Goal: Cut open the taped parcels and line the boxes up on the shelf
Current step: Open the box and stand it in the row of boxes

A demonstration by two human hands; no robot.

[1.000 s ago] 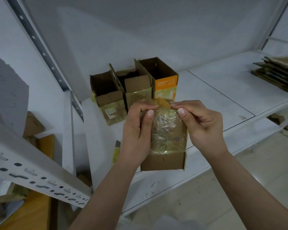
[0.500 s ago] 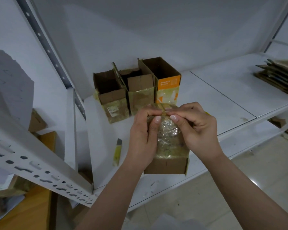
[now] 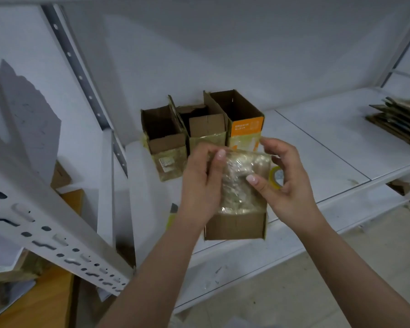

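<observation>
I hold a small cardboard parcel, its upper half wrapped in crinkled clear tape, over the front of the white shelf. My left hand grips its left side with the thumb on the tape. My right hand steadies the right side, thumb pressed on the taped face and fingers spread. Three opened boxes stand in a row at the back: a plain brown box, a middle box and an orange-labelled box. A yellow utility knife lies on the shelf, mostly hidden by my left wrist.
A roll of yellowish tape lies behind my right hand. Flattened cardboard is stacked at the far right of the shelf. A perforated white upright slants across the lower left, above an orange board.
The parcel has stayed in both hands. My right hand has let go of the top edge and shifted to the right side, fingers spread. The view has tilted slightly.
</observation>
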